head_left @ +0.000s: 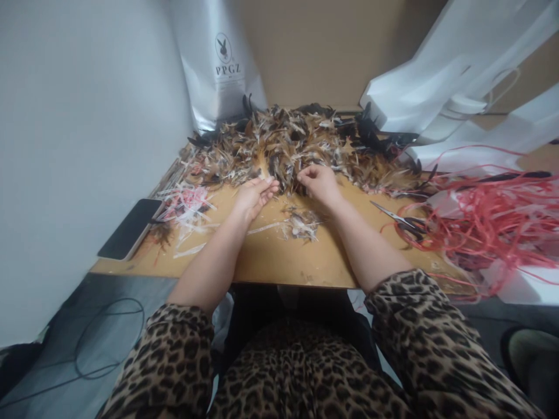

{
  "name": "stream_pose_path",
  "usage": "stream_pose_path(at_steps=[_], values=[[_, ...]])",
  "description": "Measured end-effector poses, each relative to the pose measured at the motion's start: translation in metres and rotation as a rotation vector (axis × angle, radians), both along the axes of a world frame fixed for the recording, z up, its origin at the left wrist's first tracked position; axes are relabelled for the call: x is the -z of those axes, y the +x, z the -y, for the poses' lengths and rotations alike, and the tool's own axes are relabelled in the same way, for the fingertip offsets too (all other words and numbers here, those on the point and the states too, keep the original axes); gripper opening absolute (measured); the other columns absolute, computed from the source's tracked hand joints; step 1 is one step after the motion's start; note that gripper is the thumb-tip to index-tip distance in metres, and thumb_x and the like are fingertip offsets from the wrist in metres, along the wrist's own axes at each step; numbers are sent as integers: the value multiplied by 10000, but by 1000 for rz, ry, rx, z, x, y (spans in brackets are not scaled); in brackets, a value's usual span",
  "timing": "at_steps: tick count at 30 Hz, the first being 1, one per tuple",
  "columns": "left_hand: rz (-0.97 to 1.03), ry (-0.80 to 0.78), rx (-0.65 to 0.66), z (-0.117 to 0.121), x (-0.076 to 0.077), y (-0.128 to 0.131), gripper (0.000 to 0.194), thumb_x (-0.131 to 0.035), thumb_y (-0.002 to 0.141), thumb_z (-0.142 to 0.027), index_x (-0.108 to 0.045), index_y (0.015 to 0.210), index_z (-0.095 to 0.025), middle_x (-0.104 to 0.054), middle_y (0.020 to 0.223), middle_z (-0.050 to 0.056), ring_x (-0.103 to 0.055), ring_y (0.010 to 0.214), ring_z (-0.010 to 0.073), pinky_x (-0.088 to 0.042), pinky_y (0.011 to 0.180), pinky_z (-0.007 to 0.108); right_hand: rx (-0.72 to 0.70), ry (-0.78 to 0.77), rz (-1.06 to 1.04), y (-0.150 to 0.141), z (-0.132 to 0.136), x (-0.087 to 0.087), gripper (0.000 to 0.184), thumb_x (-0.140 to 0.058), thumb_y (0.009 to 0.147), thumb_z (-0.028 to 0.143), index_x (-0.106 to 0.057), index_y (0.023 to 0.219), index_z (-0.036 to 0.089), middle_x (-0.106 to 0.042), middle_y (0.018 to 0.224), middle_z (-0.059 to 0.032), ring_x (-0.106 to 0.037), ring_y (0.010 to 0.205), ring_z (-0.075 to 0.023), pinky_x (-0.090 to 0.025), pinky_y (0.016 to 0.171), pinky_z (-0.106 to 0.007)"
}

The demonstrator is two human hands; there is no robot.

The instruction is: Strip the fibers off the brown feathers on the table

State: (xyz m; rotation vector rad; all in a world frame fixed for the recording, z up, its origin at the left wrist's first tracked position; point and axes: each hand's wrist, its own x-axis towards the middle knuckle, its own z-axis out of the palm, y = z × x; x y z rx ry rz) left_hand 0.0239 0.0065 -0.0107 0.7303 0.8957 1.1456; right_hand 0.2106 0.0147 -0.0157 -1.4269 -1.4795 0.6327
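Note:
A wide heap of brown, black and pale feathers [305, 134] covers the back of the wooden table [279, 262]. At the heap's front edge, my left hand [257, 195] pinches a light tan feather [262, 163] between thumb and index finger, its fluffy part pointing up. My right hand [318, 180] is a short way to the right, thumb and fingertips pressed together beside the feathers. What it holds, if anything, is too small to make out. Below and between the hands lies a small clump of loose feather bits [303, 224].
A phone [131, 230] lies at the left edge, beside pink and white strips [187, 203]. On the right are scissors [399, 218] and a tangle of red plastic string [498, 227]. White bags stand behind, one with a printed logo [225, 52]. A cable [109, 311] loops on the floor.

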Motion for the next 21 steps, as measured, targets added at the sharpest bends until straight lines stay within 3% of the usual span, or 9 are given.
stream_pose_path(at_steps=[4,8,14,18,21], values=[[30,-1,-17,-1,0,-1,52,-617,808,-95,-636,762,-83,-695,705,48,-619,546,43,-461,503,112,-5,34,343,-1,2,3,149,-575,734,235,-697,743,150,-676,710,-34,-570,659,-146,-411,660,-264],[40,-1,-28,-1,0,-2,33,-627,801,-101,-635,770,-94,-699,717,38,-615,557,38,-460,503,109,-13,96,601,1,10,-3,236,-518,777,191,-711,914,190,-680,932,-73,-592,824,-200,-412,739,-298],[33,-3,-20,-2,1,-2,19,-651,786,-113,-638,786,-99,-702,751,44,-607,564,34,-451,502,110,-52,136,924,5,13,-5,378,-423,853,178,-638,1159,227,-589,1089,-123,-560,902,-238,-383,704,-315],[27,-5,-22,-2,2,-2,18,-647,787,-112,-634,781,-101,-701,744,39,-603,560,31,-441,492,106,-44,135,851,4,5,4,298,-441,866,229,-695,1019,207,-595,1040,-117,-560,895,-238,-393,713,-324],[28,-5,-23,-2,2,-2,25,-653,784,-115,-632,790,-101,-699,739,34,-607,557,31,-443,490,105,-2,211,546,9,-3,5,198,-533,825,259,-707,882,185,-616,960,-86,-564,888,-212,-417,778,-320]])
